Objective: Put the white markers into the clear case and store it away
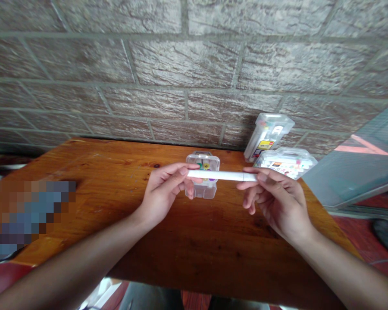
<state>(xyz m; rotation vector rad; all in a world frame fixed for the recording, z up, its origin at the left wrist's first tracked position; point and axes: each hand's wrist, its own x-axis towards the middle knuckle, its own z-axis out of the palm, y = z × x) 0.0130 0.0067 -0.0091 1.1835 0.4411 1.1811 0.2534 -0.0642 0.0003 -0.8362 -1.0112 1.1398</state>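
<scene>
A white marker (pixel 218 175) is held level in the air above the table, stretched between my two hands. My left hand (pixel 166 189) pinches its left end between thumb and fingers. At the other end, past a thin seam near the right, my right hand (pixel 280 198) pinches the marker, its lower fingers loosely curled. Behind and partly below the marker stands a small clear plastic case (pixel 203 192) with its lid open. Green, yellow and purple round ends show inside it; the marker covers part of the case.
On the wooden table (pixel 116 172), at the back right, a tall clear marker case (pixel 268 135) stands against the brick wall (pixel 168 103). A wider clear case (pixel 286 161) with a handle sits before it, partly behind my right hand. A blurred-out patch (pixel 32 215) covers the left side.
</scene>
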